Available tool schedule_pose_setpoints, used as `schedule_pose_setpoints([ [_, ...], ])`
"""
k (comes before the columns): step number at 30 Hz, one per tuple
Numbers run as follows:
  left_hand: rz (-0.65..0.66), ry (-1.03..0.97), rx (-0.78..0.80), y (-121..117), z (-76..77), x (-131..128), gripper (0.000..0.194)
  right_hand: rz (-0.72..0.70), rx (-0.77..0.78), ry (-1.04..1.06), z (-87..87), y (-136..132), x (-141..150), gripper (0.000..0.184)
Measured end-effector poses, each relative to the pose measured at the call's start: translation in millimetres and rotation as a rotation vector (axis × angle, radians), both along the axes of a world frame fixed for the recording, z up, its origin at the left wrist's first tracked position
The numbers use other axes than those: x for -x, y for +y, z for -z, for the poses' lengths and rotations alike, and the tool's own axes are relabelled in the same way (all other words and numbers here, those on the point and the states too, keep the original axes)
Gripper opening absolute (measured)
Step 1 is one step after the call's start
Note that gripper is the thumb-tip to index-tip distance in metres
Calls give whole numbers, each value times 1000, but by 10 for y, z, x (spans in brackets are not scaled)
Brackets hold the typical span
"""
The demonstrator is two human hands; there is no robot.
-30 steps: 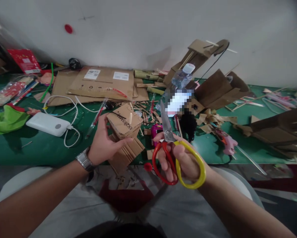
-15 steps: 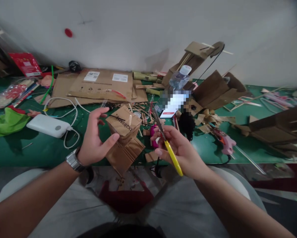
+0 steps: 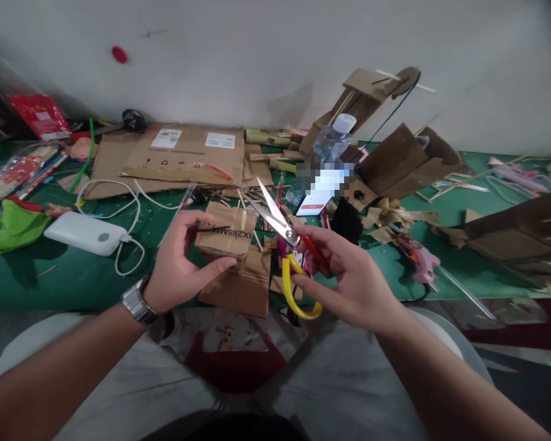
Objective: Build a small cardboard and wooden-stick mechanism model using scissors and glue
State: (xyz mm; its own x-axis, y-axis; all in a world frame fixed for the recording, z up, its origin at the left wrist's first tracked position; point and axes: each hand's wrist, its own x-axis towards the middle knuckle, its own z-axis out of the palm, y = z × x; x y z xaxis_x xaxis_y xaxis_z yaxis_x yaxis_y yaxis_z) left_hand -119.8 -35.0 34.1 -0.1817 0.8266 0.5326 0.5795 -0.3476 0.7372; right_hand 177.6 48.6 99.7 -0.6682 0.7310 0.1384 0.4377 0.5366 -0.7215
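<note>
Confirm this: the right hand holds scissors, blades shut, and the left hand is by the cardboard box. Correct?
Not quite: the head view shows the scissors open, their blades apart at the tips. The rest stands: the right hand holds them, and the left hand is by the cardboard box.

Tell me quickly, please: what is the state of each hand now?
Left hand: open, curved beside the brown cardboard box; contact cannot be told.
Right hand: closed, holding metal scissors with red and yellow handles, blades apart.
</note>
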Motion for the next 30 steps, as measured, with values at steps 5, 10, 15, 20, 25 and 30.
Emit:
schedule_pose_setpoints([
  [5,0,51,15,-24,-57,-38,67,-73,-155,-66,-115,9,-34,61],
  [10,37,76,47,-68,-141,-93,59,-94,-239,-145,-150,-11,0,59],
  [15,70,47,79,-109,-188,-173,54,-136,-286,-152,-114,-43,32,57],
  [20,94,-1,123,-120,-133,-183,65,-131,-340,-249,-211,-42,32,55],
  [25,155,-119,130,-93,-93,-137,80,-159,-391,-425,-440,-8,98,58],
  [30,197,-156,195,-66,-190,-77,61,-260,-429,-469,-559,68,173,55],
])
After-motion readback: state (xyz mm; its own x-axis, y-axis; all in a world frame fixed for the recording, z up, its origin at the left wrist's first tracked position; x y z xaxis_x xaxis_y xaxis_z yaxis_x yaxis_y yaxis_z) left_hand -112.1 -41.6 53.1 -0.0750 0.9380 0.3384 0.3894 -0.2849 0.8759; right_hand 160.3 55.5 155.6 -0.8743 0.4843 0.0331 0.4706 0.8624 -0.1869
